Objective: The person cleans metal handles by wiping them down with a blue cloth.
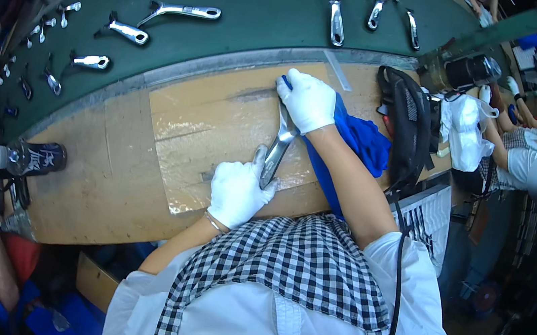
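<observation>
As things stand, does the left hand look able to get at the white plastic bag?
Probably not: the left hand grips the wrench, and the right forearm, blue cloth and black bag lie between it and the white plastic bag.

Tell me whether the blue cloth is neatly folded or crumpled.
Crumpled: the blue cloth lies in loose, uneven creases, showing on both sides of the right forearm.

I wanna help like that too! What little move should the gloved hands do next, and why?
Maybe a small rub of the blue cloth over the upper end of the shiny metal tool: the right hand is there, with blue cloth showing at it, while the left hand holds the lower end, which could steady it.
</observation>
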Demonstrator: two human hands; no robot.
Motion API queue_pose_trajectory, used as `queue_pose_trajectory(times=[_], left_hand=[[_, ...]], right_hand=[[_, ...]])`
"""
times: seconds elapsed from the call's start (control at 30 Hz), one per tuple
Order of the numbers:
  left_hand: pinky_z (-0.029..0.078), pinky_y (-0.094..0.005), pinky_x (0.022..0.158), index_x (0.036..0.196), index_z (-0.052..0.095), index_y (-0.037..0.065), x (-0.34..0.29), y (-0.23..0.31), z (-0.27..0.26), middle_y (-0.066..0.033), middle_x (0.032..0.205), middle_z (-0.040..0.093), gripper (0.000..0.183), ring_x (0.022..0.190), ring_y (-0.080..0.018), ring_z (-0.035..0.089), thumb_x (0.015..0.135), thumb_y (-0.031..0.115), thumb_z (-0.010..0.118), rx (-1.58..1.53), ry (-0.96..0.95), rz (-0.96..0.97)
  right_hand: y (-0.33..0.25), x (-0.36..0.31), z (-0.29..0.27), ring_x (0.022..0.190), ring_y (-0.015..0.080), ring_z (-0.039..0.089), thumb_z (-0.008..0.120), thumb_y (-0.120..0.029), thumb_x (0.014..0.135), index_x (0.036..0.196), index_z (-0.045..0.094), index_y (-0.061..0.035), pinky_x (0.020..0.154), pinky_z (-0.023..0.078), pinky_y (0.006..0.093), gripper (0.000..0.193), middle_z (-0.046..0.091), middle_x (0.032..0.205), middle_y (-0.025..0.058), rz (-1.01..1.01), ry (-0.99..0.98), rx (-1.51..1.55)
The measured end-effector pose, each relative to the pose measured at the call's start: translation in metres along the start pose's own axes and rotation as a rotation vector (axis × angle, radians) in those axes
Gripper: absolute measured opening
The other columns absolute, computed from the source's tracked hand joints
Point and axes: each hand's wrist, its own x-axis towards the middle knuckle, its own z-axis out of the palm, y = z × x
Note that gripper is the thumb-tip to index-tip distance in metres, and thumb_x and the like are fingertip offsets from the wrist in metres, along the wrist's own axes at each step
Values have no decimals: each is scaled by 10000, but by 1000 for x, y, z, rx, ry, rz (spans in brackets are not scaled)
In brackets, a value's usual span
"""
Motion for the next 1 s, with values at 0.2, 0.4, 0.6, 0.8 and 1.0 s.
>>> queue_pose_trajectory(times=[0.2, 0.4, 0.6, 0.8, 1.0], left_hand=[[530, -432, 681, 1309, 607, 8, -2, 1, -6, -148, 676, 684, 669, 630, -310, 680, 826, 461, 699, 26, 0, -26], [532, -439, 765, 1132, 705, 104, 32, -2, -25, -123, 805, 713, 441, 790, -327, 690, 899, 473, 640, -247, -26, -178], [475, -416, 802, 873, 765, 96, 82, -13, -5, -81, 848, 712, 372, 815, -284, 647, 949, 412, 584, -84, 69, 34], [482, -433, 809, 847, 757, 103, 108, -23, -3, -92, 838, 721, 367, 827, -286, 655, 972, 381, 550, -14, 71, 82], [511, -414, 785, 947, 783, 91, 107, -36, -18, -142, 871, 732, 366, 785, -317, 668, 945, 419, 621, -224, -200, 127]], right_hand=[[30, -29, -25, 760, 325, 694, 717, -342, 863, 835, 638, -110, 659, 540, 448, 247, 702, 800, 119, 90, 211, 135], [24, -78, -43, 814, 327, 704, 704, -329, 877, 966, 673, -122, 699, 550, 434, 228, 726, 896, 111, 81, 78, 257], [22, -88, -12, 707, 288, 668, 726, -246, 838, 923, 665, -125, 640, 526, 410, 161, 673, 765, 95, -63, 218, 224], [19, -86, -14, 685, 279, 654, 721, -220, 834, 861, 633, -120, 631, 519, 416, 136, 653, 737, 83, -83, 236, 246], [23, -87, -10, 705, 273, 656, 716, -225, 837, 853, 624, -121, 645, 515, 418, 140, 659, 762, 72, -86, 254, 264]])
